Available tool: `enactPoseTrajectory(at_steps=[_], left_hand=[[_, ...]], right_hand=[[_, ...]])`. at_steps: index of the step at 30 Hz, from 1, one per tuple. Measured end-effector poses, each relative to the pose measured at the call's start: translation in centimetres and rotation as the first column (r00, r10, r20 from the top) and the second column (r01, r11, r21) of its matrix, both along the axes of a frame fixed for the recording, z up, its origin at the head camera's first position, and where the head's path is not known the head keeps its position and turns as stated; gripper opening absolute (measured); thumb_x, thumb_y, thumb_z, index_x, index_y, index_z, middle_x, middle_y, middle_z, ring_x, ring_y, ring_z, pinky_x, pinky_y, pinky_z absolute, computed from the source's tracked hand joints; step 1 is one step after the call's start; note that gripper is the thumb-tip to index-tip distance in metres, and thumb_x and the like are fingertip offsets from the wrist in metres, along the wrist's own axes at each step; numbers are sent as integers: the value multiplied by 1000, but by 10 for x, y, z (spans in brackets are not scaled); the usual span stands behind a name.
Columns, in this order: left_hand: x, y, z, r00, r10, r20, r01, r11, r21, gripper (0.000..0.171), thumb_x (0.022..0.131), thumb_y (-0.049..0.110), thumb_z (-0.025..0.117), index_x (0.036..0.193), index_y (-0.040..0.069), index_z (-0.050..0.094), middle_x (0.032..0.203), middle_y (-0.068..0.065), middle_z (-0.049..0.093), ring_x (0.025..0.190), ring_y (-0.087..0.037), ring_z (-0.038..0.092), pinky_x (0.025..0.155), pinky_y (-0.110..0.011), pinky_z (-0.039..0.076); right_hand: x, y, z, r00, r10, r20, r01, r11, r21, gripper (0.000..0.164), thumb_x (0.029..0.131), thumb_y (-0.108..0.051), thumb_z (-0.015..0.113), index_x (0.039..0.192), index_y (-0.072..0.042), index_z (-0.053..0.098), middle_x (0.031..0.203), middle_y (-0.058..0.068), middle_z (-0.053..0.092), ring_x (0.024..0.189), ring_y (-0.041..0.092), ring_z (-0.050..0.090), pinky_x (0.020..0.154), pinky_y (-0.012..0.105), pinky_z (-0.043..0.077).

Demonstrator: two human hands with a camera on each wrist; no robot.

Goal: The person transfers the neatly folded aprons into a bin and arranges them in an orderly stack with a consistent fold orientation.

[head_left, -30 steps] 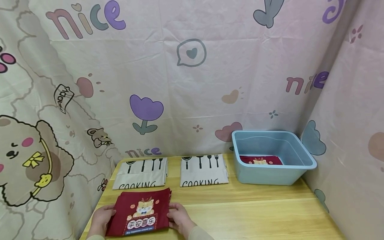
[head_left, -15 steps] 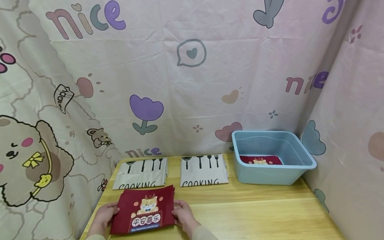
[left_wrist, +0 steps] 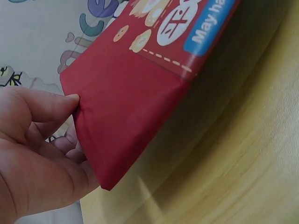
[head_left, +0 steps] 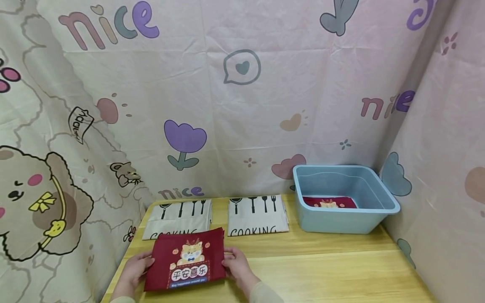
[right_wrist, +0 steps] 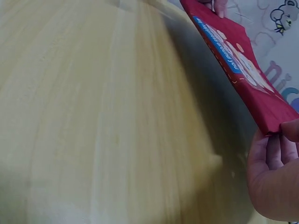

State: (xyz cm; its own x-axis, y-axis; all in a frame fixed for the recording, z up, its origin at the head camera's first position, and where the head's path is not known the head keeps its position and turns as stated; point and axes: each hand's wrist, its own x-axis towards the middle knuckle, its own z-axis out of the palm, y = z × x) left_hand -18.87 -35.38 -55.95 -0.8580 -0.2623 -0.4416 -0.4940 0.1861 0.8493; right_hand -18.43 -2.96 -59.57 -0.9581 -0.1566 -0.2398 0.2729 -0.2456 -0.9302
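Observation:
A folded red apron [head_left: 163, 263] with a cartoon animal, white lettering circles and a blue strip is held at the front left of the table. My left hand [head_left: 135, 269] pinches its left edge, thumb on top and fingers beneath, as the left wrist view shows. On the opposite edge, my right hand [head_left: 239, 269] grips a corner the same way, thumb [right_wrist: 290, 129] above and fingers below. The apron is raised off the wood, with a shadow under it in both wrist views. Its back edge overlaps the lower part of a folded white cloth [head_left: 178, 223] in the head view.
A second folded white cloth [head_left: 257, 216], printed with utensils and "COOKING", lies at the back middle. At the back right stands a light blue bin [head_left: 341, 223] with another folded red piece [head_left: 348, 203] inside. Printed curtains [head_left: 242, 126] enclose the wooden table [head_left: 322, 269] on three sides.
Both hands have carried the red apron a little to the right and away from the person, so it now overlaps the left white cloth in the head view. Other things stay put.

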Motion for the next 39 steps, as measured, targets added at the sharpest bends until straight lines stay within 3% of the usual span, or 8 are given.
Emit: enactPoseTrajectory(at_steps=[5,10,22,31,39], left_hand=[[-1,6,6,999,0,-35,2,999,43,55,95,1,57,143,-15,36,107,-17,67,89,-20,63,78,-42,53],[-2,14,11,997,0,-82,5,998,68,54,96,2,57,143,-14,36,112,-18,66,85,-14,63,74,-37,54],[-6,30,19,988,18,-152,-2,994,107,54,97,2,55,145,-13,36,114,-15,64,84,-12,61,73,-34,53],[-8,50,29,983,-1,-185,13,998,66,52,98,3,55,146,-10,38,136,-29,50,88,-11,60,73,-30,52],[-11,70,36,974,4,-227,15,996,85,47,99,1,53,143,-9,43,125,-20,60,86,-11,61,71,-31,52]], right_hand=[[-4,8,6,1000,4,-8,-4,1000,-13,45,80,16,56,125,9,54,93,7,65,75,16,62,66,34,57],[-8,14,10,1000,4,-26,-4,1000,8,45,81,16,56,126,8,54,92,6,66,72,16,64,65,34,56],[-16,29,15,998,14,-64,-12,1000,26,43,85,15,54,127,9,52,93,6,65,73,16,63,64,31,54],[-19,47,22,996,27,-86,-24,999,42,45,86,13,55,130,7,52,95,6,66,78,16,64,68,34,57],[-21,68,33,988,24,-151,-14,998,63,44,87,13,53,131,10,50,97,8,66,83,16,63,72,37,58]])
